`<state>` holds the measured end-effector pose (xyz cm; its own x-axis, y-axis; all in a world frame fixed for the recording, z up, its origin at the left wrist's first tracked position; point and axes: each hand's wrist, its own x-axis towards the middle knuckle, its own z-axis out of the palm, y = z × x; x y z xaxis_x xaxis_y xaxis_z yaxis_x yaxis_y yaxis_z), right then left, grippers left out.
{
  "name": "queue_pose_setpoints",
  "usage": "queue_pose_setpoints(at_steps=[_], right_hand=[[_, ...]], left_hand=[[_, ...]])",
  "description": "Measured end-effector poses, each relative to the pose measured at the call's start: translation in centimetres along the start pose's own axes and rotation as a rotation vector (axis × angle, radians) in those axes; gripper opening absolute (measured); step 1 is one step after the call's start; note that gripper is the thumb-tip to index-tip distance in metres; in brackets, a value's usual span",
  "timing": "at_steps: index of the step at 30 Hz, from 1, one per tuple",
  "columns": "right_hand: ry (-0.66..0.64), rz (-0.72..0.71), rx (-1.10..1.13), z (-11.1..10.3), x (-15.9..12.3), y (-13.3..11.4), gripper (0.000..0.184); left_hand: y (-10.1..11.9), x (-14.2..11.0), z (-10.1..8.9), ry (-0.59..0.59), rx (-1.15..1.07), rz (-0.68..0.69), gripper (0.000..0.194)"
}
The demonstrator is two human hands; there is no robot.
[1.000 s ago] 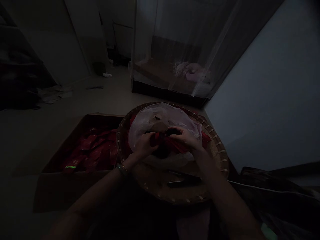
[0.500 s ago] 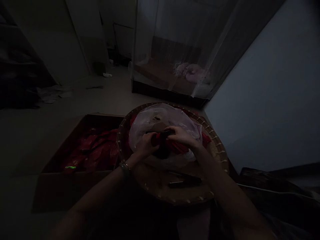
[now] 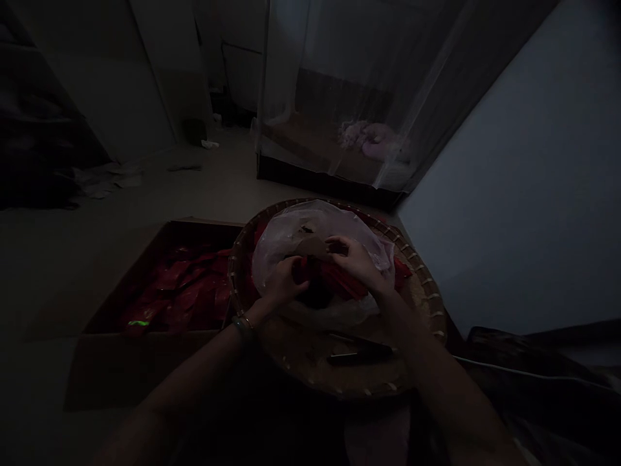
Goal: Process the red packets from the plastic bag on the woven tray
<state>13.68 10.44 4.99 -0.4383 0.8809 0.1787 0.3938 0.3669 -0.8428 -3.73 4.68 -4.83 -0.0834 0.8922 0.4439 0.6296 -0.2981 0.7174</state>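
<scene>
The scene is very dim. My left hand is closed round a small red packet, whose exact kind is hard to make out. My right hand hovers just to its right, with thumb and fingers curled but apart and nothing visible between them. Below the right hand lies a bundle of red strips or packets. Both hands are over a crumpled clear plastic bag spread in a round woven bamboo tray. A dark patch under my left hand cannot be made out.
A dark-handled tool, perhaps a knife or scissors, lies at the tray's near side. Left of the tray, a cardboard box holds several shiny red packets. A netted bed stands behind; a pale wall rises on the right.
My right hand has drawn slightly up and away from the red packet, its fingers parting. My left hand stays in nearly the same place, still holding the packet.
</scene>
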Motion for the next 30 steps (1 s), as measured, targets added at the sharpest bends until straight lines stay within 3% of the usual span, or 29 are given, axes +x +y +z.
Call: queue_pose_setpoints(at_steps=[6,11,15,19,22,25,27,30], right_hand=[[-0.090,-0.109,-0.142,1.6,-1.7,0.4,0.033],[0.004,-0.094,-0.260,2.3,-1.5,-0.1,0.009],[0.123,0.033,-0.216,0.8,-1.0,0.4,0.015],[0.237,-0.046,-0.233,1.1,-1.4,1.1,0.034],[0.115,-0.093,-0.262,2.9,-1.8,1.3,0.048],[0.013,-0.046,-0.263,3.8,-1.7,1.4,0.021],[-0.001,0.008,-0.178,3.2,-1.5,1.4,0.013],[-0.057,0.076,-0.015,1.5,-1.6,1.3,0.019]], left_hand=[[0.1,-0.3,0.0,0.017,0.031,-0.005,0.054],[0.2,-0.5,0.0,-0.004,0.082,-0.008,0.054],[0.1,-0.4,-0.1,0.034,0.089,-0.017,0.054],[0.5,-0.5,0.0,0.046,0.117,-0.044,0.056],[0.9,-0.7,-0.1,0.007,0.140,-0.040,0.055],[1.1,-0.9,-0.3,-0.028,0.083,-0.032,0.063],[0.9,-0.7,-0.6,-0.072,-0.058,-0.045,0.069],[0.5,-0.3,-1.0,-0.265,-0.350,-0.179,0.054]])
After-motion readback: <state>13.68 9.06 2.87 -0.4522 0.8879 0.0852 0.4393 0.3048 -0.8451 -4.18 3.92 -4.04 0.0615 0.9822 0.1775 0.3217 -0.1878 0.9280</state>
